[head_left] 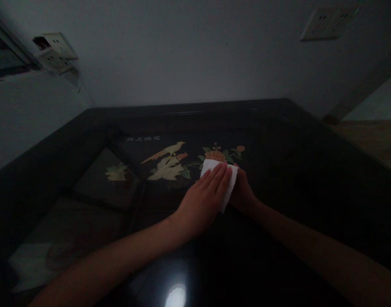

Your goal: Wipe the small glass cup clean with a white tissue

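A folded white paper tissue (230,186) is held between my two hands above a dark, glossy tabletop (268,149). My left hand (203,197) lies over the tissue's near face, with its fingers straight, close together and pressed against it. Behind and to the right, my right hand (242,192) grips the tissue from the other side; most of its fingers are hidden. Just beyond the tissue is an orange flower decoration (214,154) with green leaves, partly covered by it. To the left, a pale bird on a rock (166,164) decorates the same surface.
A grey wall (189,55) stands behind the table's far edge. Power sockets (329,22) are on the wall at upper right, with more sockets (58,49) at upper left. The tabletop reflects a window and a bright light (176,296). Wooden flooring (374,140) shows at right.
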`<state>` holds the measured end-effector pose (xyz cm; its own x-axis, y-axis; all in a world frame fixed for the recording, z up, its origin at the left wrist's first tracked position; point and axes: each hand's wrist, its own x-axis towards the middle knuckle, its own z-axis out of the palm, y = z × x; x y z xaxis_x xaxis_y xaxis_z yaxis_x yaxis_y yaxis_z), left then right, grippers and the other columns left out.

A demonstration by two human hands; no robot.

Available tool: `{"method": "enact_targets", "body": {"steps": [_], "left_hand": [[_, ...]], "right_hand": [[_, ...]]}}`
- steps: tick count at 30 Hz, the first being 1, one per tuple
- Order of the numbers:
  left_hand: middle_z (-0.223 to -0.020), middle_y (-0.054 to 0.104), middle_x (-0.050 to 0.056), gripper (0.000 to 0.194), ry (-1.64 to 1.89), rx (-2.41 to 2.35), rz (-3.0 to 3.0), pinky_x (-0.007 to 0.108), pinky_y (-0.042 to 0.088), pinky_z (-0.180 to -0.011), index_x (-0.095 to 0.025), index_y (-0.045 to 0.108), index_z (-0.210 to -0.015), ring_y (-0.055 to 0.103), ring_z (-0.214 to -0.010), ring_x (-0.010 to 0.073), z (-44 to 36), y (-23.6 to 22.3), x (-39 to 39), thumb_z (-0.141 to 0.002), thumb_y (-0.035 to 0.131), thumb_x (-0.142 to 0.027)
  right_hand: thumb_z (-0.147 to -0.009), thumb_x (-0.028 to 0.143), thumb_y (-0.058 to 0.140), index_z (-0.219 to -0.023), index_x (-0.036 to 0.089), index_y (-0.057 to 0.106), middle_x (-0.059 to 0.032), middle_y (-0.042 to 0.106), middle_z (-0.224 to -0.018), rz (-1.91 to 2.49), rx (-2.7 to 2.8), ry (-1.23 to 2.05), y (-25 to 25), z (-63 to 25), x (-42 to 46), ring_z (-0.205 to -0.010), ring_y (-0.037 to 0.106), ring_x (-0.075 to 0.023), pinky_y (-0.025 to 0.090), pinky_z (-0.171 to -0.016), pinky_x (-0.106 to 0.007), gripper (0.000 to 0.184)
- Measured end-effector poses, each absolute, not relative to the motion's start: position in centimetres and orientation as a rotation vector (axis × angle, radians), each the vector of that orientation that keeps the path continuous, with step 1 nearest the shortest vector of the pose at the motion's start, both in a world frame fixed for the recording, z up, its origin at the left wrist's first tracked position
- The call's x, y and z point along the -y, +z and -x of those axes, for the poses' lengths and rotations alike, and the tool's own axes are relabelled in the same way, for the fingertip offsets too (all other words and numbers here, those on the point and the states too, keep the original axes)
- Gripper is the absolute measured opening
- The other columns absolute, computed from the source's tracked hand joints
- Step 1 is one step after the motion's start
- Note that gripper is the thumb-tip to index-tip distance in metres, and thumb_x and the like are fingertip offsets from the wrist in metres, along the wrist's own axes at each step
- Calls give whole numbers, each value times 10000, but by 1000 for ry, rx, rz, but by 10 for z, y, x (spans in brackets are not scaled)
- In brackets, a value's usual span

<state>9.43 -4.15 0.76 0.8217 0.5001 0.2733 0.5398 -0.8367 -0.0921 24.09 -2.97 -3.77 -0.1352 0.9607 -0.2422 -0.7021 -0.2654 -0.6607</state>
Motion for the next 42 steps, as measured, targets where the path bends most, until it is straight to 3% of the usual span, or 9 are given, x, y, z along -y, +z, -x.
{"method": "enact_targets", "body": {"steps": [6, 12, 18, 22, 30, 37, 42], "left_hand": [[-1508, 270, 202, 546, -317, 866, 2864, 400, 279, -1145, -8, 207, -1430, 184, -1414, 256, -90, 5, 32, -901, 331, -61], [-1454, 346, 236, 556, -419, 884, 2955, 377, 379, -1086, -23, 230, -1406, 328, -1365, 272, -90, 8, 38, -865, 360, -34], [-1491, 298, 216, 562, -478, 780, 3014, 406, 296, -1139, -35, 209, -1416, 190, -1416, 249, -92, 8, 34, -873, 353, -37], [-1508, 257, 222, 665, -514, 718, 3112, 410, 226, -1169, -9, 213, -1416, 125, -1429, 253, -90, 9, 28, -811, 469, -114], [-1515, 242, 211, 636, -510, 808, 3113, 401, 260, -1153, -37, 221, -1419, 131, -1425, 238, -88, 7, 22, -826, 435, -118], [-1459, 346, 237, 578, -427, 920, 2990, 374, 340, -1117, 24, 297, -1380, 290, -1379, 259, -89, 8, 28, -828, 431, -88], [-1474, 328, 223, 575, -513, 838, 3021, 378, 304, -1137, 18, 301, -1381, 237, -1399, 248, -90, 7, 28, -821, 410, -56]], "right_hand": [[-767, 510, 553, -851, 224, 704, -28, 741, -880, 723, 417, 1714, -35, -240, 30, -1082, 614, -248, 462, -937, -371, 335], [-761, 555, 547, -774, 219, 711, -29, 738, -756, 749, 394, 1724, -37, -242, 29, -1002, 650, -269, 479, -909, -388, 375], [-764, 519, 546, -820, 219, 717, -24, 748, -824, 786, 352, 1713, -35, -241, 30, -1037, 639, -253, 467, -934, -360, 350], [-761, 527, 541, -902, 218, 708, -32, 743, -925, 735, 407, 1695, -38, -240, 30, -1097, 609, -250, 442, -973, -360, 378], [-760, 528, 577, -899, 249, 697, -11, 738, -906, 724, 457, 1676, -41, -241, 28, -1071, 619, -254, 473, -930, -375, 334], [-738, 546, 584, -818, 230, 707, -15, 737, -812, 710, 383, 1695, -39, -240, 27, -991, 647, -246, 482, -912, -360, 349], [-743, 504, 602, -830, 229, 711, -15, 740, -840, 737, 376, 1684, -38, -240, 28, -981, 650, -242, 488, -887, -353, 309]]}}
